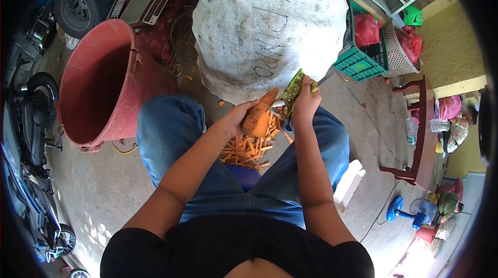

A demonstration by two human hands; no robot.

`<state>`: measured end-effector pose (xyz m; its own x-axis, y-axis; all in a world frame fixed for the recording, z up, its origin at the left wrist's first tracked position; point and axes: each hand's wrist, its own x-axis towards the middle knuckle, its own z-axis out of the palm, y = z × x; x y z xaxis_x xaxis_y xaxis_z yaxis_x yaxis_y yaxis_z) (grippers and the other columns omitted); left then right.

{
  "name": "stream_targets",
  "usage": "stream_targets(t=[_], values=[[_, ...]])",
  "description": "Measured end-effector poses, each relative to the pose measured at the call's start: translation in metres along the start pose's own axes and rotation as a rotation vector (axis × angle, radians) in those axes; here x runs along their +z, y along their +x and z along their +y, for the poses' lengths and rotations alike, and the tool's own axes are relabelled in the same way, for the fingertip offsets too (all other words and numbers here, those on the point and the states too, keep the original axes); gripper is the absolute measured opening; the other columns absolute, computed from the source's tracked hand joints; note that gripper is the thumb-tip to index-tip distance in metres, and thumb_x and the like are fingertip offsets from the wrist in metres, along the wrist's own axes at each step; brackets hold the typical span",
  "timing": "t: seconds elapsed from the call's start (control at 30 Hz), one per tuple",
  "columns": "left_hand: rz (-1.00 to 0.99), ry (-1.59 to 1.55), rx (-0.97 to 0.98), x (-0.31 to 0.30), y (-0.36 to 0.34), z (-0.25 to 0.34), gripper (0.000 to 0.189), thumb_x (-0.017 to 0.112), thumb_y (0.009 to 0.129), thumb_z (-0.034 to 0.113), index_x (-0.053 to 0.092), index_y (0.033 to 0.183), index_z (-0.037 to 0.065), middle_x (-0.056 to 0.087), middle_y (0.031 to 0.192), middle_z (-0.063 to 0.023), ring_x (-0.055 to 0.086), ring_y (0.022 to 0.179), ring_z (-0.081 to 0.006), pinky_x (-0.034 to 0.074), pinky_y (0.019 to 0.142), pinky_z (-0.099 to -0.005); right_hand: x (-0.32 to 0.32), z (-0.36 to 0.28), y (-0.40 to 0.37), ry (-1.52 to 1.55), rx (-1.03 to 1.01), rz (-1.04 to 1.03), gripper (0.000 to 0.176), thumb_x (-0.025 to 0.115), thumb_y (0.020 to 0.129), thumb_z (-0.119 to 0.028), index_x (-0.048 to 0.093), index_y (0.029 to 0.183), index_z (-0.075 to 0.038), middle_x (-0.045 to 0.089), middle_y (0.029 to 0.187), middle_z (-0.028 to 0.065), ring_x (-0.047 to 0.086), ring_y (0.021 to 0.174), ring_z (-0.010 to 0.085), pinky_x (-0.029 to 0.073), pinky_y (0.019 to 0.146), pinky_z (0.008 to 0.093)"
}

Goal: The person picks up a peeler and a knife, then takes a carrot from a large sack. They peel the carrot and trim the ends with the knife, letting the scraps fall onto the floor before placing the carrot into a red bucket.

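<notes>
My left hand (pixel 239 118) is closed round a thick orange carrot (pixel 258 117), its narrow end pointing up and to the right. The carrot's skin shows darker patches and a bright orange area. In my right hand (pixel 307 102) is a green tool (pixel 293 89) with holes along it, close beside the carrot; whether they touch I cannot tell. A grey blade-like piece (pixel 326 77) sticks out past the right hand. Below the hands, between the knees, lies a heap of orange carrot strips (pixel 248 151) over something blue (pixel 241 175).
A large white sack (pixel 264 23) with writing stands in front. A red tub (pixel 98 86) is at the left, near a tyre (pixel 78 4) and motorcycles. Right are a green crate (pixel 363 62), a red-brown wooden frame (pixel 424 138) and a blue fan (pixel 423 213).
</notes>
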<state>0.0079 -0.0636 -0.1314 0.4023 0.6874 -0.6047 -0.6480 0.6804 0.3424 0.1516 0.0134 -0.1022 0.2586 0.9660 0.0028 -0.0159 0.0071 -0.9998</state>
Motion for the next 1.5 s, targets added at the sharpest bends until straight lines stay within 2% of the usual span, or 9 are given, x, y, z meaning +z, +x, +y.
stream_targets(t=[0.23, 0.33, 0.5, 0.57, 0.7, 0.83, 1.03, 1.2, 1.5], values=[[-0.124, -0.220, 0.063, -0.006, 0.016, -0.006, 0.034, 0.036, 0.087, 0.036, 0.048, 0.103, 0.009, 0.056, 0.095, -0.0098, 0.057, 0.084, -0.0211, 0.046, 0.074, -0.0397, 0.013, 0.003, -0.028, 0.075, 0.128, -0.079, 0.026, 0.051, 0.084, -0.024, 0.053, 0.081, 0.003, 0.052, 0.064, 0.0027, 0.046, 0.057, 0.0079, 0.038, 0.052, 0.0240], [0.022, -0.172, 0.053, 0.006, 0.005, -0.002, 0.036, 0.033, 0.088, 0.038, 0.048, 0.104, 0.009, 0.056, 0.096, -0.0088, 0.056, 0.087, -0.0209, 0.046, 0.075, -0.0404, 0.015, -0.004, -0.041, -0.196, -0.170, -0.199, 0.026, 0.055, 0.082, -0.023, 0.052, 0.087, 0.002, 0.054, 0.064, 0.0074, 0.050, 0.055, 0.0124, 0.040, 0.052, 0.0272], [0.165, -0.102, 0.062, 0.005, 0.010, -0.006, 0.041, 0.025, 0.090, 0.037, 0.045, 0.107, 0.005, 0.056, 0.096, -0.0127, 0.057, 0.084, -0.0228, 0.047, 0.075, -0.0355, 0.016, -0.002, -0.046, -0.336, -0.211, -0.226, 0.020, 0.054, 0.082, -0.018, 0.053, 0.084, 0.002, 0.056, 0.068, 0.0062, 0.048, 0.062, 0.0090, 0.040, 0.057, 0.0241], [0.197, -0.002, 0.084, 0.015, 0.000, -0.001, 0.040, 0.026, 0.090, 0.037, 0.047, 0.104, 0.005, 0.057, 0.095, -0.0109, 0.057, 0.084, -0.0215, 0.047, 0.074, -0.0349, 0.017, 0.002, -0.045, -0.470, -0.317, -0.185, 0.024, 0.056, 0.080, -0.021, 0.052, 0.083, 0.002, 0.054, 0.062, 0.0167, 0.054, 0.054, 0.0242, 0.041, 0.051, 0.0323], [0.104, 0.351, -0.002, 0.011, -0.007, -0.002, 0.040, 0.028, 0.090, 0.035, 0.047, 0.102, 0.003, 0.058, 0.093, -0.0094, 0.059, 0.080, -0.0188, 0.048, 0.072, -0.0320, 0.004, 0.003, -0.004, -0.513, -0.288, 0.048, 0.022, 0.056, 0.079, -0.019, 0.052, 0.075, 0.002, 0.055, 0.062, 0.0158, 0.052, 0.053, 0.0213, 0.041, 0.050, 0.0320], [0.100, 0.330, -0.070, 0.013, -0.011, -0.005, 0.040, 0.029, 0.090, 0.034, 0.046, 0.106, 0.002, 0.057, 0.092, -0.0093, 0.059, 0.078, -0.0192, 0.050, 0.070, -0.0323, -0.025, -0.006, 0.034, 0.103, -0.062, 0.181, 0.019, 0.049, 0.083, -0.016, 0.053, 0.078, 0.003, 0.054, 0.067, 0.0048, 0.051, 0.055, 0.0103, 0.042, 0.047, 0.0245], [-0.132, 0.003, 0.060, 0.001, 0.002, 0.005, 0.038, 0.029, 0.089, 0.036, 0.047, 0.107, 0.007, 0.057, 0.090, -0.0073, 0.058, 0.079, -0.0175, 0.049, 0.069, -0.0326, -0.009, -0.005, 0.001, 0.008, -0.031, 0.067, 0.023, 0.051, 0.083, -0.019, 0.050, 0.074, 0.001, 0.050, 0.062, 0.0031, 0.044, 0.053, 0.0078, 0.037, 0.048, 0.0247], [-0.168, -0.095, 0.143, 0.005, 0.001, 0.003, 0.037, 0.032, 0.089, 0.034, 0.045, 0.112, 0.008, 0.056, 0.095, -0.0079, 0.057, 0.084, -0.0179, 0.048, 0.073, -0.0321, 0.007, 0.001, -0.023, -0.025, -0.043, -0.142, 0.020, 0.049, 0.085, -0.019, 0.052, 0.084, 0.001, 0.051, 0.070, 0.0016, 0.045, 0.062, 0.0075, 0.039, 0.057, 0.0224], [-0.109, -0.098, 0.113, -0.001, 0.011, -0.004, 0.039, 0.029, 0.089, 0.038, 0.045, 0.111, 0.009, 0.055, 0.098, -0.0077, 0.056, 0.087, -0.0195, 0.046, 0.076, -0.0351, 0.009, -0.001, -0.033, -0.026, -0.019, -0.149, 0.028, 0.051, 0.084, -0.025, 0.052, 0.086, 0.003, 0.054, 0.064, 0.0054, 0.051, 0.056, 0.0119, 0.040, 0.051, 0.0270]])
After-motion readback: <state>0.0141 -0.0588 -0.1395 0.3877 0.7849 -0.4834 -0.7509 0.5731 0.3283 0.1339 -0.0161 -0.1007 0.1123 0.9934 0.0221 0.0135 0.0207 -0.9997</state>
